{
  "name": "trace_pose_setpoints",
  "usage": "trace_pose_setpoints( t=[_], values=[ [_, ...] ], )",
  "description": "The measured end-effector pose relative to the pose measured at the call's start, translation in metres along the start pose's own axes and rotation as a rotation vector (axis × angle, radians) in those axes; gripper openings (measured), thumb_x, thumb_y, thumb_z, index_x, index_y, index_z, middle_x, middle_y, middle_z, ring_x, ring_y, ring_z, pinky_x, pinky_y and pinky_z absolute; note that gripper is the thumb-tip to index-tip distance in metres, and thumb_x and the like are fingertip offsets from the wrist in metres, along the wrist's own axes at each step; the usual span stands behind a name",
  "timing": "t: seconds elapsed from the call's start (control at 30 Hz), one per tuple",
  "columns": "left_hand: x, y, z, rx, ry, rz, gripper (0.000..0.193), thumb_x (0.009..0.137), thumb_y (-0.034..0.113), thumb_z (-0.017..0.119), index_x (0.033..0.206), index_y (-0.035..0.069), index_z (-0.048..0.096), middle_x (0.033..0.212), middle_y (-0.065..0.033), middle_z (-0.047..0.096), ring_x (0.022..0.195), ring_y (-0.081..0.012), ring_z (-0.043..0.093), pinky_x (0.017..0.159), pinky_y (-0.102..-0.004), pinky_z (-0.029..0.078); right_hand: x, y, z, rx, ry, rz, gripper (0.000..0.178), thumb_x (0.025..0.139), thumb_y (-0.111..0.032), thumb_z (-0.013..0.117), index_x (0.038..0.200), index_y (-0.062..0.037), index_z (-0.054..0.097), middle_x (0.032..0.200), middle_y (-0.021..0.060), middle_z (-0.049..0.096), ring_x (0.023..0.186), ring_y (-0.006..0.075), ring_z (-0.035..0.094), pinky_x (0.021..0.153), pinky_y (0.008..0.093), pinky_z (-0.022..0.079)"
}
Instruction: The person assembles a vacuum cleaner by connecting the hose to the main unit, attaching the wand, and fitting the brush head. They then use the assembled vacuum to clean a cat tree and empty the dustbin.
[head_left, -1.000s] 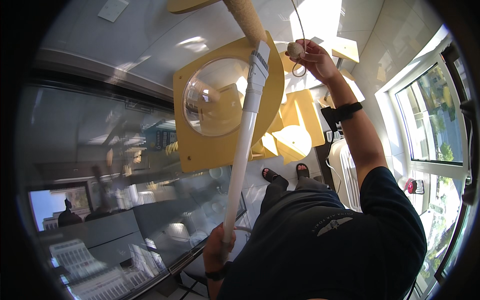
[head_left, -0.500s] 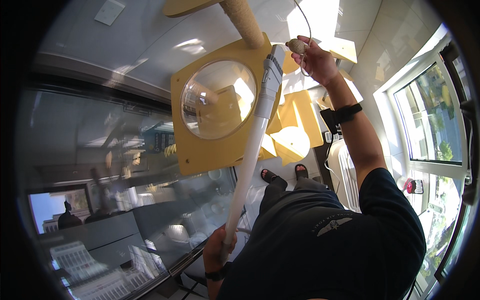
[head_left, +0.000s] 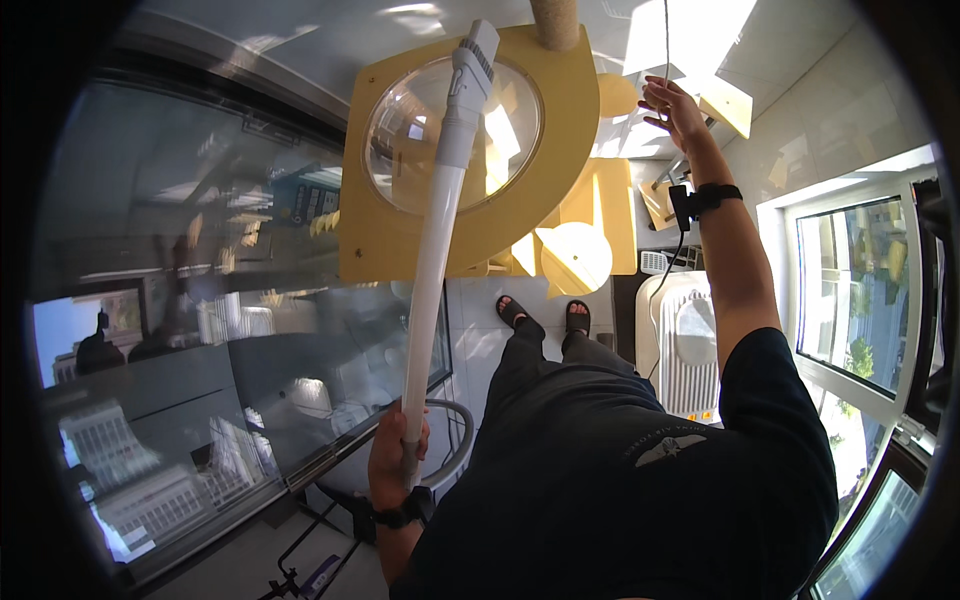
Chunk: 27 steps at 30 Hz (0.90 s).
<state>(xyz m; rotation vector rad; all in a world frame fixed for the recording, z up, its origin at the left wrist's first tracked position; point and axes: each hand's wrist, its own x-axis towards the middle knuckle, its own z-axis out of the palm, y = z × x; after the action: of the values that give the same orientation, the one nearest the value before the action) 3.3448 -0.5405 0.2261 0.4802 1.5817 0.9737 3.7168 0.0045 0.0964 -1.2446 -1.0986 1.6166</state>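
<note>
My left hand (head_left: 390, 455) is closed around the lower end of a white vacuum cleaner wand (head_left: 432, 260). The wand slants upward, and its grey brush nozzle (head_left: 478, 55) overlaps a clear dome (head_left: 400, 130) set in a yellow cat-tree panel (head_left: 570, 130). A grey hose (head_left: 466, 440) curves beside this hand. Farther off on the right, my right hand (head_left: 680, 112) is raised with curled fingers at a thin hanging cord (head_left: 667, 40). The rope-wrapped ball on that cord cannot be made out clearly among the fingers.
More yellow platforms (head_left: 620, 230) and a rope-wrapped post (head_left: 556, 25) stand ahead. Reflective glass (head_left: 200, 350) runs along the left. An open-framed window (head_left: 850, 290) is on the right, near a white ridged plastic unit (head_left: 690, 370). My sandalled feet show below the cat tree.
The wand has swung left, its nozzle moving from the panel's edge to over the dome. My right hand has shifted right in view, and the rope ball is less visible. The view has turned.
</note>
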Motion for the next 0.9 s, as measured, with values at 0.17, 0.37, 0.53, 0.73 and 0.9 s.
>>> trace_pose_setpoints(
  t=[0.17,0.37,0.53,0.73,0.9],
  values=[
    [-0.021,-0.018,-0.017,-0.045,0.036,0.119,0.054,0.081,0.046,0.073,0.1,0.001,0.052,0.063,-0.0039,0.051,0.049,-0.0093,0.051,0.045,-0.0235,0.043,0.045,0.033,0.0,-0.305,0.212,-0.015,0.06,0.086,-0.03,0.07,0.136,-0.0051,0.046,0.117,0.0117,0.063,0.096,0.0217,0.066,0.076,0.0332,0.057],
    [-0.061,-0.038,-0.034,0.233,0.373,0.086,0.019,0.07,0.0,0.068,0.084,0.004,0.054,0.069,-0.0039,0.054,0.053,-0.0107,0.056,0.05,-0.023,0.047,0.07,0.073,-0.01,-0.354,0.348,0.128,0.06,0.088,-0.032,0.069,0.135,-0.0036,0.046,0.103,0.0096,0.066,0.088,0.0196,0.067,0.07,0.0319,0.058],
    [-0.094,-0.064,-0.048,0.101,0.535,0.474,0.022,0.069,-0.006,0.062,0.083,0.006,0.049,0.076,-0.0048,0.05,0.057,-0.0119,0.05,0.055,-0.0283,0.047,0.075,0.094,-0.009,-0.31,0.368,0.191,0.045,0.092,-0.03,0.063,0.129,-0.0073,0.052,0.117,0.0101,0.062,0.091,0.0218,0.067,0.071,0.0321,0.058],
    [-0.152,-0.104,-0.066,0.025,0.885,0.812,0.03,0.079,0.011,0.064,0.101,0.006,0.045,0.07,-0.0049,0.05,0.053,-0.0158,0.05,0.051,-0.0301,0.047,0.025,0.177,0.004,-0.425,0.247,0.207,0.043,0.092,-0.032,0.058,0.131,-0.013,0.051,0.12,0.0062,0.061,0.094,0.0216,0.067,0.073,0.0354,0.054],
    [-0.215,-0.15,-0.092,0.026,1.078,0.895,0.045,0.088,0.044,0.062,0.104,0.007,0.044,0.061,-0.0031,0.046,0.045,-0.0145,0.047,0.043,-0.0266,0.043,-0.106,0.304,0.04,-0.583,0.092,0.388,0.033,0.092,-0.022,0.056,0.122,-0.0079,0.057,0.103,0.0122,0.065,0.068,0.0215,0.069,0.046,0.03,0.049]
  ],
)
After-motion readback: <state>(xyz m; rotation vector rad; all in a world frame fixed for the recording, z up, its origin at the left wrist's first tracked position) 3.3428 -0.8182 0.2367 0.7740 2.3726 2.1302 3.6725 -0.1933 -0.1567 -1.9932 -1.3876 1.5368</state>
